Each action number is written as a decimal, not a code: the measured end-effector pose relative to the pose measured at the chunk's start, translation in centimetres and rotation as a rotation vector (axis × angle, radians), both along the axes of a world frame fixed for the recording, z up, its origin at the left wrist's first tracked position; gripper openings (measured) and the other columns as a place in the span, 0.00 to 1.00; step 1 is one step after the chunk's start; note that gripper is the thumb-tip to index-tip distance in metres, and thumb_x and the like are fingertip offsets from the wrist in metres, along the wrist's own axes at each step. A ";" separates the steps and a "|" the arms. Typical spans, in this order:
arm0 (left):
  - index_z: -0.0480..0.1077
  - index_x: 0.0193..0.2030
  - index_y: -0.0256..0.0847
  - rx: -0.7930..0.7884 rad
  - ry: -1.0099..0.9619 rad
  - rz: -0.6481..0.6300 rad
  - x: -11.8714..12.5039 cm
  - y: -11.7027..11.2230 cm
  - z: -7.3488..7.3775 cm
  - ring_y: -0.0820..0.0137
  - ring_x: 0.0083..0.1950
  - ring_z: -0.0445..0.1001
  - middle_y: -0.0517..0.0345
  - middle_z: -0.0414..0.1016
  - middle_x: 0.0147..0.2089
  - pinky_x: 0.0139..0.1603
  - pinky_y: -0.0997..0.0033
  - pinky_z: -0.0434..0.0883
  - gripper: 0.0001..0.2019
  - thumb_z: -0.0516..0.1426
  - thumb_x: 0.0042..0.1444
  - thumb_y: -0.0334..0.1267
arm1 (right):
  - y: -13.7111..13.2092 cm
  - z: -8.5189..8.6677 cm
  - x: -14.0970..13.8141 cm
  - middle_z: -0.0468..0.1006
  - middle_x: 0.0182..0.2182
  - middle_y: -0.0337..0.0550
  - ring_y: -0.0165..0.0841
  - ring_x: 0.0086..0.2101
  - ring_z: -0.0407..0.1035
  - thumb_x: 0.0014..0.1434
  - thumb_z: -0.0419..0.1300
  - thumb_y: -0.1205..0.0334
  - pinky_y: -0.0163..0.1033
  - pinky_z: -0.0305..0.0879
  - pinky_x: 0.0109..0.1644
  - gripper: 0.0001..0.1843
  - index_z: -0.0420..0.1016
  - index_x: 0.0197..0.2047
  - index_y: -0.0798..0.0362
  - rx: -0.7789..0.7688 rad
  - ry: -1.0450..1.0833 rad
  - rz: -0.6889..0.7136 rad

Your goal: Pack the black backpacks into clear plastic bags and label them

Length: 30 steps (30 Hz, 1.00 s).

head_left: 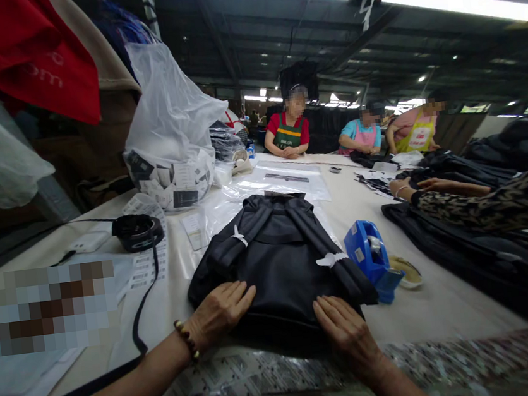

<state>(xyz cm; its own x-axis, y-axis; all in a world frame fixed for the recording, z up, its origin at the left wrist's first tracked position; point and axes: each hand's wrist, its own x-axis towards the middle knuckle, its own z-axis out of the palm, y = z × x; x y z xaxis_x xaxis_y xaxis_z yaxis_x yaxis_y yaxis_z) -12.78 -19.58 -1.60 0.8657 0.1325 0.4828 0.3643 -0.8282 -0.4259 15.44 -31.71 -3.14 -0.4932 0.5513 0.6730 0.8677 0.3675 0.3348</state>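
Black backpack point(277, 273) looks soft and light, best held by its lower sides; left grip point(222, 312) and right grip point(345, 325) rest on it, unclenched.

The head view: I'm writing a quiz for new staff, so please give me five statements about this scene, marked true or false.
1. The left hand and right hand both touch the backpack. True.
2. The plastic bag of tags stands left of the dispenser. True.
3. The dispenser is red. False: it is blue.
4. Both wrists are bare. False: a bracelet circles the left one.
5. The backpack lies with its shoulder straps hidden beneath it. False: the straps show on top.
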 end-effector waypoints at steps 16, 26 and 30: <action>0.56 0.62 0.36 -0.350 0.083 0.173 0.5 -2.7 0.9 0.50 0.53 0.69 0.36 0.68 0.55 0.46 0.51 0.71 0.30 0.58 0.53 0.40 | -1.6 0.3 -1.2 0.72 0.49 0.56 0.44 0.49 0.67 0.58 0.55 0.52 0.48 0.67 0.50 0.26 0.65 0.56 0.58 -0.228 0.072 -0.131; 0.51 0.65 0.51 -0.469 0.136 0.242 1.5 -3.7 0.1 0.45 0.63 0.57 0.41 0.55 0.65 0.52 0.43 0.65 0.33 0.57 0.53 0.35 | -1.3 0.4 -3.5 0.68 0.55 0.54 0.52 0.50 0.65 0.49 0.62 0.49 0.56 0.62 0.50 0.38 0.59 0.61 0.49 -0.180 -0.091 -0.234; 0.49 0.66 0.43 -0.466 0.211 0.192 0.8 -3.5 -0.1 0.40 0.63 0.54 0.29 0.53 0.64 0.52 0.38 0.62 0.42 0.63 0.46 0.44 | -1.0 -1.0 -3.1 0.68 0.55 0.55 0.53 0.50 0.65 0.50 0.61 0.50 0.53 0.62 0.49 0.36 0.60 0.61 0.53 -0.107 -0.152 -0.189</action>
<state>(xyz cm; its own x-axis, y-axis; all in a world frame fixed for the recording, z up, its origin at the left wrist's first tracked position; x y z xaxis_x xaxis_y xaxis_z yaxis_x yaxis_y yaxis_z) -11.94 -23.07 -1.74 0.8764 0.4564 0.1538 0.4742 -0.8736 -0.1096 12.32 -32.70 -4.17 -0.4655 0.7073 0.5321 0.8671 0.2440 0.4343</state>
